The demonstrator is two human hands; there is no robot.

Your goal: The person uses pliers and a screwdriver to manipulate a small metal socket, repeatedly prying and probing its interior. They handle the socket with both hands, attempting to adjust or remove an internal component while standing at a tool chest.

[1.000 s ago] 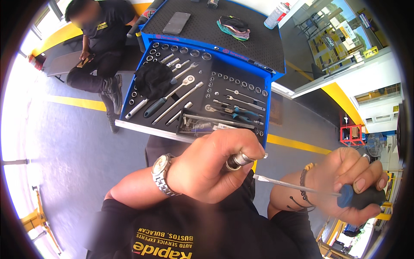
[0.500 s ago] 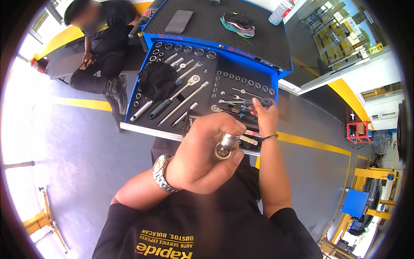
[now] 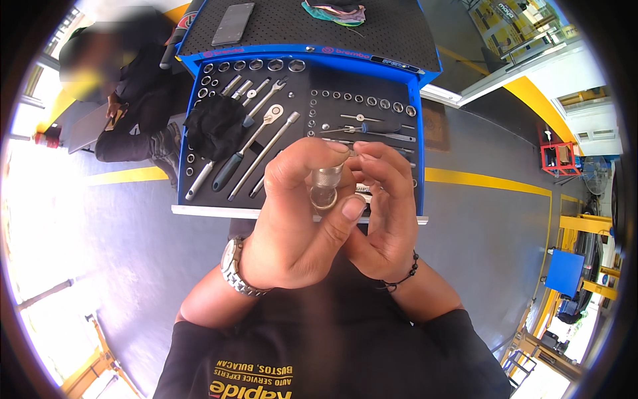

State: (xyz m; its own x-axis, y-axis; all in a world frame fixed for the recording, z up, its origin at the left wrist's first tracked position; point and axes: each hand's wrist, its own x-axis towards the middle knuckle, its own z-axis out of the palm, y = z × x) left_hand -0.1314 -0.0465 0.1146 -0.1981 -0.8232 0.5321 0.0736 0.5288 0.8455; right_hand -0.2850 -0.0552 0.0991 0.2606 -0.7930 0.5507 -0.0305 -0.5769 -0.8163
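Observation:
My left hand point(image 3: 299, 213) is raised over the drawer's front, pinching a small silver socket point(image 3: 326, 183) between thumb and fingers. A knurled band rings the socket, and its round end faces me. Close beside it is my right hand point(image 3: 392, 206), its fingers curved and parted from the thumb, its fingertips near the left hand's. I see nothing held in the right hand. Behind the hands lies the open tool drawer point(image 3: 229, 211) with a ratchet point(image 3: 274, 114), an extension bar point(image 3: 266, 154), a dark-handled screwdriver point(image 3: 380, 127) and several sockets in rows.
A bunched black cloth point(image 3: 216, 126) covers tools at the drawer's left. On the blue cabinet's black top point(image 3: 279, 30) lie a phone point(image 3: 233, 23) and coloured cloths point(image 3: 334, 12). Another person point(image 3: 129, 100) sits at the left. A red stand point(image 3: 559, 158) is at the right.
My right hand has left the dark handle in the drawer and come beside my left hand. The left hand still holds the socket. My view has shifted, moving the cabinet left and up.

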